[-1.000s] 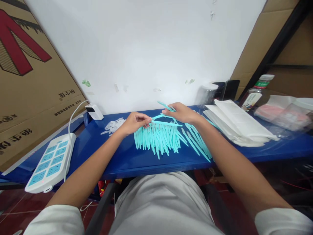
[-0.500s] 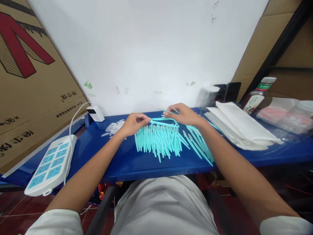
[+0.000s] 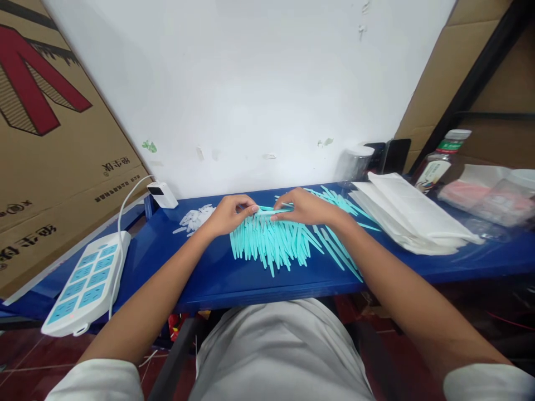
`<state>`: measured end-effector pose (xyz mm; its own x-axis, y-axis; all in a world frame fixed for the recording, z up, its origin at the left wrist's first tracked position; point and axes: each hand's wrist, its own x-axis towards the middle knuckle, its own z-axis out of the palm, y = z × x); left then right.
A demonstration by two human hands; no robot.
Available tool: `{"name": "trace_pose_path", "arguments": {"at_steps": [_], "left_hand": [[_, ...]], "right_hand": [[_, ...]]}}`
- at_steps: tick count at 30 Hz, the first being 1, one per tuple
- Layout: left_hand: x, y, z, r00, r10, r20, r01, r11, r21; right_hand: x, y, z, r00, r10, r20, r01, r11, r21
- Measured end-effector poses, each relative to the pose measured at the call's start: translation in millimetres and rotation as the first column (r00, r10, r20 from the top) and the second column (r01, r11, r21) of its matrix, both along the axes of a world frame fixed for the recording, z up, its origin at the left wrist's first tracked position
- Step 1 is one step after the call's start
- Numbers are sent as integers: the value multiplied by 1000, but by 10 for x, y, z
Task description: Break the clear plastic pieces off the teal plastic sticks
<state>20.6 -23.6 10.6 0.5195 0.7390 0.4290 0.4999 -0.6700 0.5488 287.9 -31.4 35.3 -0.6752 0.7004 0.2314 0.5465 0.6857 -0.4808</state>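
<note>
My left hand (image 3: 234,214) is closed, its thumb and forefinger pinching the pale end of a slim turquoise stick that looks like an eyebrow razor (image 3: 273,211). My right hand (image 3: 303,206) is closed on the same razor from the other side. Under and in front of both hands lies a dense row of turquoise razors (image 3: 271,242), tapered ends toward me and pale tips at the back. More loose razors (image 3: 340,199) fan out behind my right wrist. Left of my left hand is a small heap of translucent white caps (image 3: 194,219). My fingers hide the pinched end.
A white power strip (image 3: 86,281) with a cable and a small white device (image 3: 163,195) are at left. At right lie stacked white paper bags (image 3: 418,214), a clear jar (image 3: 355,164), a bottle (image 3: 441,159) and plastic packs. A wall stands behind the blue table (image 3: 234,287).
My right hand has moved left and down, close to my left hand, closing on the razor. The loose razors behind it have come into view. My left hand has hardly moved.
</note>
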Motion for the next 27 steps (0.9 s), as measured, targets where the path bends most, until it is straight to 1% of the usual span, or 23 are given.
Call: {"name": "trace_pose_path", "arguments": {"at_steps": [4,9,12,16,18,20,23,25,27], "left_hand": [[48,-55,16,998,-26,-51,29,998,63],[61,-63,10,996,-52,-74,59,994,90],[66,-57,13,994,-62,-94,71,993,98],[38,-47,57,992,-71,-101,80,993,85],[-35,-22,103,995,-29,-93,38,995,97],[-148,21,155,996,61,-59,-52,989,137],[-324,92,212,976,216,-7,-209,952,222],[-390,124,218,955,294,-36,-273,920,283],[-401,138,195,937,338,-93,-292,900,324]], "right_hand": [[-49,-23,-28,999,43,13,-44,998,43],[-62,1,-65,997,71,39,-73,994,76],[-55,6,-57,996,74,39,-77,995,71],[-9,0,-11,997,60,44,-61,998,26],[36,11,13,997,35,63,-36,999,6],[91,36,29,998,-10,63,9,1000,1],[163,82,33,996,-80,44,82,996,-30],[183,105,22,992,-115,58,120,989,-82],[172,116,7,985,-144,91,153,983,-97]]}}
